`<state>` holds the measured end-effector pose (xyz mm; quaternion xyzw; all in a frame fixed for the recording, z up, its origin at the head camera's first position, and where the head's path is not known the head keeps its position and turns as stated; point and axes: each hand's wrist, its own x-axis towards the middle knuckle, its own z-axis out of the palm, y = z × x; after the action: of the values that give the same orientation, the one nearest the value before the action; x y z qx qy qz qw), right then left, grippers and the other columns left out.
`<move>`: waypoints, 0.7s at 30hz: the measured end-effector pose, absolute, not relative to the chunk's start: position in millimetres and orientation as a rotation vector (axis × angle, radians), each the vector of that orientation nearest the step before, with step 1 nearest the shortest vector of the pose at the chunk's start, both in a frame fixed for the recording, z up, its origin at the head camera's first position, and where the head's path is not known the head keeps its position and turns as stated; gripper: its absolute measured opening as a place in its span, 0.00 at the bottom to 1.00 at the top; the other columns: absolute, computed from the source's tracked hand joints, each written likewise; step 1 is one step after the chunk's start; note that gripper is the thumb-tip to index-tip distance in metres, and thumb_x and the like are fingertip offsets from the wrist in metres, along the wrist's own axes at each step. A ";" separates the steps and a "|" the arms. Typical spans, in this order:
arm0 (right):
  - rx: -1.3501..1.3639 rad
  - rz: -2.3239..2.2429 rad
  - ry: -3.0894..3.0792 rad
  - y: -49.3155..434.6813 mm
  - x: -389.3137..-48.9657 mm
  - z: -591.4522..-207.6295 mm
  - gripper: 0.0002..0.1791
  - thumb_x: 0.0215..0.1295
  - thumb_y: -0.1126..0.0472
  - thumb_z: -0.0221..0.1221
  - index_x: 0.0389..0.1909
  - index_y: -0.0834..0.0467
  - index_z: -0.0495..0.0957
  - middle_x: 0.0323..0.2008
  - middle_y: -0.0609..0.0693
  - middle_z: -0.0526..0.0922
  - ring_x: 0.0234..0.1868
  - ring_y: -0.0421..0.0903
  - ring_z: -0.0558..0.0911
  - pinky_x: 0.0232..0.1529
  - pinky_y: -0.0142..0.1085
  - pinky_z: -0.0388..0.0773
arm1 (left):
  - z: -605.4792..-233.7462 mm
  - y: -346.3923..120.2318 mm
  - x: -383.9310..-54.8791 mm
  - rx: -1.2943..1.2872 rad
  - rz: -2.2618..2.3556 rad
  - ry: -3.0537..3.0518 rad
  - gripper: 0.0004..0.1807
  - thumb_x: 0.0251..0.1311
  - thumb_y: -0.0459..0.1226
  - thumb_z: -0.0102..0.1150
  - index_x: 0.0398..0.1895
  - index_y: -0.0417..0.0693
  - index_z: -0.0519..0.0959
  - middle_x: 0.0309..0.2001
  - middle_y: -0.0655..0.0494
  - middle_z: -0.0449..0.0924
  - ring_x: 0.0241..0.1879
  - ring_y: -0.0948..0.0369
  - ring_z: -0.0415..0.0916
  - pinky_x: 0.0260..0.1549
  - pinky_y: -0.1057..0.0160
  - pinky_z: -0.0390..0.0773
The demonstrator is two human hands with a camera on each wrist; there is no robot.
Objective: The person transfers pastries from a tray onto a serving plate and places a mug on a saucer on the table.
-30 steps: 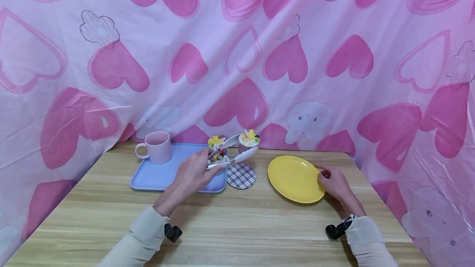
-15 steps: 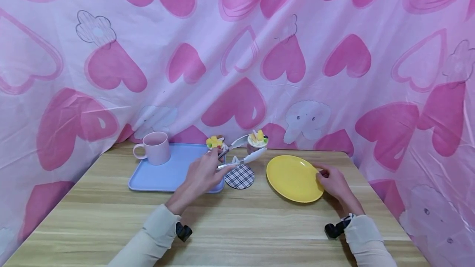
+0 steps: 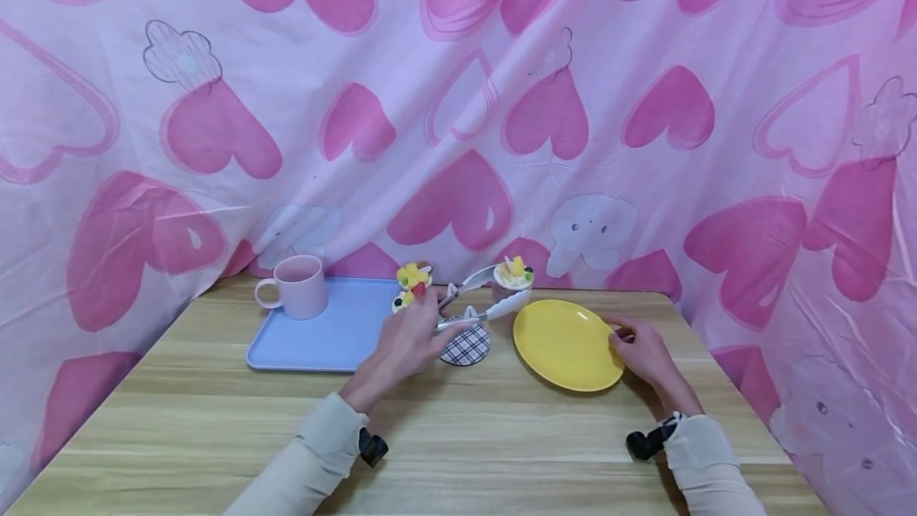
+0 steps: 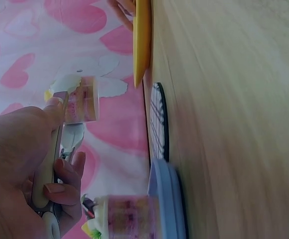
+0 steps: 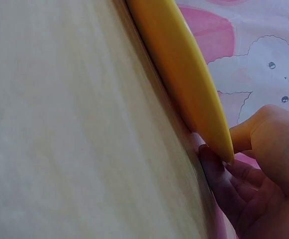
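My left hand (image 3: 410, 338) grips a pair of metal tongs (image 3: 510, 305) with pale tips. Between those tips is a dessert cup (image 3: 513, 274) with pink-and-cream layers and fruit on top; the left wrist view shows this cup (image 4: 83, 99) raised above the table. In the head view it hangs behind the near-left edge of a yellow plate (image 3: 566, 346). My right hand (image 3: 645, 353) pinches the plate's right rim, thumb above and fingers beneath, as the right wrist view shows. Two more fruit-topped dessert cups (image 3: 414, 275) stand on a blue tray (image 3: 315, 345), partly hidden by my left hand.
A pink mug (image 3: 302, 288) stands at the tray's back left. A round plaid coaster (image 3: 469, 347) lies between tray and plate, partly covered by the tongs and left hand. A pink heart-patterned curtain (image 3: 451, 193) hangs behind the wooden table (image 3: 501, 436).
My left hand has moved right with the tongs and the dessert cup, from above the coaster toward the plate. The right hand and the plate stay in place.
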<state>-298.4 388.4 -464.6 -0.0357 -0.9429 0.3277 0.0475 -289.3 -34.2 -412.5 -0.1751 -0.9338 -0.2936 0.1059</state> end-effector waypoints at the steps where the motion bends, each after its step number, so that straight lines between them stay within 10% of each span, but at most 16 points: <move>1: -0.109 0.999 -2.875 388.4 -298.3 -464.5 0.24 0.72 0.61 0.54 0.68 0.53 0.74 0.49 0.62 0.81 0.46 0.54 0.79 0.40 0.36 0.76 | -413.0 -32.4 -289.8 -0.517 -0.882 -2.751 0.32 0.58 0.64 0.63 0.53 0.54 0.69 0.30 0.60 0.72 0.24 0.63 0.71 0.18 0.64 0.70; 21: -0.114 0.955 -2.858 386.6 -297.2 -457.9 0.24 0.67 0.63 0.56 0.64 0.57 0.76 0.53 0.63 0.80 0.52 0.57 0.81 0.45 0.41 0.78 | -424.5 -4.5 -298.2 -0.584 -0.875 -2.780 0.33 0.58 0.63 0.64 0.50 0.47 0.72 0.25 0.59 0.73 0.19 0.63 0.70 0.12 0.66 0.67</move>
<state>-297.2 386.6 -457.9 -0.0378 -0.9459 0.3161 0.0632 -298.2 -4.5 -424.5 -0.1956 -0.9320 -0.2933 0.0843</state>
